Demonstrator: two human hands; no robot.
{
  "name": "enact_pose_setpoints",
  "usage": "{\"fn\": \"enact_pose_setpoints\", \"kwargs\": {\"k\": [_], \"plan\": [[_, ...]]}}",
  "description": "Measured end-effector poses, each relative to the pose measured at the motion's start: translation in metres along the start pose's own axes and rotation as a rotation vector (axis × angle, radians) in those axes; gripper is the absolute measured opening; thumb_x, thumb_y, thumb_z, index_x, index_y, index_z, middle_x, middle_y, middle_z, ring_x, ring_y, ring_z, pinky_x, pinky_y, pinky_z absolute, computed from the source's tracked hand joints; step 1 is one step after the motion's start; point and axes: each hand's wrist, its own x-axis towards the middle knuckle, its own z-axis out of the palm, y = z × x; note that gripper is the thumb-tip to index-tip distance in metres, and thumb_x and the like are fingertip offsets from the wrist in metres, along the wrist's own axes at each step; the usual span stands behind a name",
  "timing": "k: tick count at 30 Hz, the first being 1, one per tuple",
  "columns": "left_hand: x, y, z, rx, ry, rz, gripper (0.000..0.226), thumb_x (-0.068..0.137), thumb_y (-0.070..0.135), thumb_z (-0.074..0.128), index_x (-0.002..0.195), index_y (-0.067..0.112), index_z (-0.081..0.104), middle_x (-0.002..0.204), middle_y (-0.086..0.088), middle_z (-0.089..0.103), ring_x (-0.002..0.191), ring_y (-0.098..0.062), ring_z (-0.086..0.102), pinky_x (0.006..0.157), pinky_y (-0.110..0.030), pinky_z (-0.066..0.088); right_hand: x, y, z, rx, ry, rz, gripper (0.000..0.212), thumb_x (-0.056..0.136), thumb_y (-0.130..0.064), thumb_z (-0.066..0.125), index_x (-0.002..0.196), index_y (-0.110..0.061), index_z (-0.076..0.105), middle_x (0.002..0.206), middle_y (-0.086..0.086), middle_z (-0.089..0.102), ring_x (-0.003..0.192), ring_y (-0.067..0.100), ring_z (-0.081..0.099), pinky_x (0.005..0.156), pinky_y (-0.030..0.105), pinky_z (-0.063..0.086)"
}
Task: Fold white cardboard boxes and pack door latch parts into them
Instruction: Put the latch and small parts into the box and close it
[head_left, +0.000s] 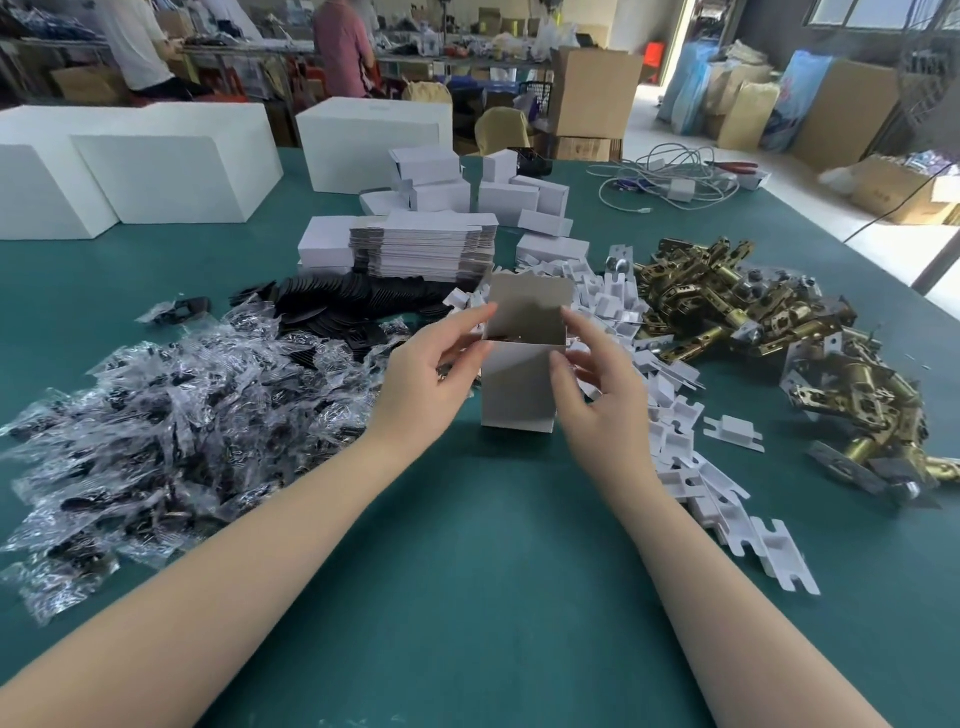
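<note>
While working at the open top of the small white box (517, 395), had fingertips on both sides of it: left hand (436, 371) with the index stretched out to the raised lid flap (527, 312) and the other fingers loosely curled against the box's left edge, right hand (597, 379) with index up at the flap's right corner and thumb pressed on the front wall. More steadying and touching than a proper clamp, but both thumbs and fingers pinched card. Stood upright on the green table (493, 545), bottom apparently closed, lid not yet tucked. Couldn't tell for sure what sat inside, just a glint of something at the mouth.

Progress, best guess: early-to-middle. Behind the box, a stack of flat blanks (423, 249) waiting to be folded, and beyond that a handful of finished small boxes (506, 200). Right of the box, white card inserts (670, 410) spilling toward the near edge, then a big heap of brass latch parts (769, 322) further right. Left of the box, black plates (337, 306) and a pile of bagged screws (171, 410). So plenty left to pack.

Both forearms came in bare from the near edge, angled inward, wrists raised off the table.
</note>
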Motion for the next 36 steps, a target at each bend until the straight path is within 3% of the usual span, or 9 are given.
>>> {"fn": "enact_pose_setpoints", "kwargs": {"k": [2, 6, 11, 14, 20, 25, 29, 32, 36], "plan": [[0.001, 0.0, 0.003, -0.012, -0.016, 0.012, 0.037, 0.093, 0.014, 0.061, 0.115, 0.043, 0.06, 0.117, 0.017, 0.063, 0.105, 0.004, 0.062, 0.089, -0.013, 0.048, 0.005, -0.002, -0.001, -0.017, -0.03, 0.005, 0.033, 0.096, -0.013, 0.061, 0.12, -0.036, 0.06, 0.119, -0.026, 0.054, 0.107, 0.012, 0.061, 0.095, 0.031, 0.051], [0.007, 0.0, 0.01, -0.066, -0.066, -0.037, 0.018, 0.092, 0.024, 0.06, 0.1, 0.037, 0.069, 0.122, 0.017, 0.062, 0.108, -0.008, 0.064, 0.089, -0.024, 0.051, 0.015, -0.009, -0.004, 0.076, -0.01, 0.107, 0.022, 0.099, -0.016, 0.057, 0.099, -0.034, 0.069, 0.108, -0.012, 0.064, 0.099, 0.001, 0.06, 0.075, 0.011, 0.045], [0.017, 0.001, 0.01, -0.088, -0.042, -0.132, 0.017, 0.093, 0.017, 0.065, 0.094, 0.031, 0.073, 0.117, 0.002, 0.066, 0.111, -0.003, 0.06, 0.089, -0.015, 0.048, 0.027, -0.016, -0.004, 0.333, 0.042, 0.33, 0.022, 0.094, -0.007, 0.063, 0.098, -0.029, 0.06, 0.091, -0.006, 0.064, 0.071, 0.0, 0.059, 0.062, 0.017, 0.048], [0.02, 0.006, 0.011, -0.123, -0.036, -0.176, 0.014, 0.084, 0.026, 0.073, 0.08, 0.039, 0.073, 0.098, 0.019, 0.069, 0.097, -0.003, 0.065, 0.08, -0.018, 0.052, 0.035, -0.017, -0.004, 0.362, -0.005, 0.417, 0.031, 0.092, -0.003, 0.061, 0.104, -0.031, 0.051, 0.098, 0.006, 0.066, 0.078, 0.013, 0.06, 0.071, 0.032, 0.051], [0.025, 0.01, 0.014, -0.033, -0.023, -0.185, 0.017, 0.081, 0.024, 0.077, 0.074, 0.038, 0.071, 0.076, 0.027, 0.068, 0.074, 0.0, 0.063, 0.071, -0.021, 0.051, 0.041, -0.019, -0.005, 0.338, -0.099, 0.436, 0.039, 0.093, 0.0, 0.053, 0.105, -0.036, 0.057, 0.101, 0.011, 0.069, 0.081, 0.021, 0.061, 0.074, 0.036, 0.05], [0.024, 0.014, 0.02, -0.245, 0.045, -0.349, 0.025, 0.081, 0.013, 0.077, 0.088, 0.03, 0.06, 0.096, 0.006, 0.069, 0.083, -0.008, 0.062, 0.071, -0.018, 0.048, 0.038, -0.017, -0.005, 0.37, -0.084, 0.413, 0.039, 0.094, 0.002, 0.054, 0.106, -0.034, 0.059, 0.096, 0.004, 0.07, 0.079, 0.017, 0.063, 0.072, 0.032, 0.053], [0.025, 0.013, 0.02, -0.386, 0.02, -0.429, 0.044, 0.083, 0.007, 0.073, 0.111, 0.036, 0.057, 0.099, 0.007, 0.068, 0.089, -0.005, 0.062, 0.076, -0.016, 0.05, 0.036, -0.017, -0.01, 0.328, -0.112, 0.336, 0.032, 0.094, 0.003, 0.054, 0.104, -0.026, 0.06, 0.105, 0.012, 0.068, 0.087, 0.021, 0.061, 0.083, 0.045, 0.052], [0.026, 0.01, 0.018, -0.328, -0.053, -0.372, 0.028, 0.085, 0.007, 0.072, 0.108, 0.022, 0.07, 0.107, -0.001, 0.071, 0.094, -0.012, 0.063, 0.083, -0.029, 0.052, 0.036, -0.017, -0.015, 0.28, -0.153, 0.291, 0.034, 0.093, 0.005, 0.053, 0.096, -0.028, 0.059, 0.097, 0.007, 0.064, 0.084, 0.024, 0.057, 0.079, 0.045, 0.048], [0.025, 0.002, 0.008, -0.308, -0.137, -0.251, 0.024, 0.088, 0.011, 0.071, 0.107, 0.025, 0.071, 0.099, 0.014, 0.073, 0.088, -0.006, 0.067, 0.079, -0.018, 0.051, 0.039, -0.016, -0.02, 0.194, -0.197, 0.245, 0.03, 0.094, 0.001, 0.057, 0.095, -0.029, 0.057, 0.098, -0.002, 0.066, 0.082, 0.02, 0.061, 0.075, 0.038, 0.051]]}}
